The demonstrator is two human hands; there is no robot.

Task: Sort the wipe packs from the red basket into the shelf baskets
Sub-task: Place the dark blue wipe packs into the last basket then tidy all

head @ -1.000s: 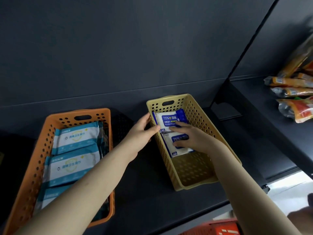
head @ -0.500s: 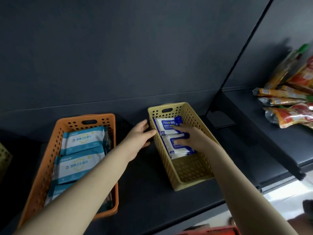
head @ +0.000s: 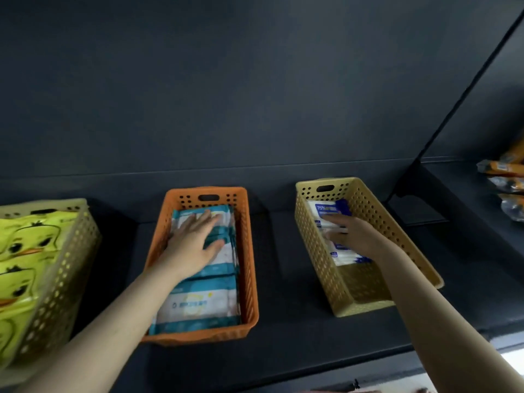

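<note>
Three baskets stand in a row on the dark shelf. In the orange basket (head: 251,251) lie teal-and-white wipe packs (head: 198,302), and my left hand (head: 192,245) rests flat on the upper ones with straight, spread fingers. The yellow basket (head: 377,222) on the right holds blue-and-white 75% alcohol wipe packs (head: 329,209). My right hand (head: 354,236) lies on those packs inside the basket, fingers extended; whether it grips one I cannot tell. The red basket is out of view.
A cream basket (head: 65,265) full of yellow duck-print packs (head: 19,251) stands at the far left. Orange snack bags (head: 507,171) lie on the neighbouring shelf at the right. The dark shelf back wall rises behind the baskets; the shelf front edge (head: 340,364) runs below.
My left hand left the yellow basket's rim and now lies on the packs in the orange basket. The view swung left, revealing the cream basket. My right hand stays in the yellow basket.
</note>
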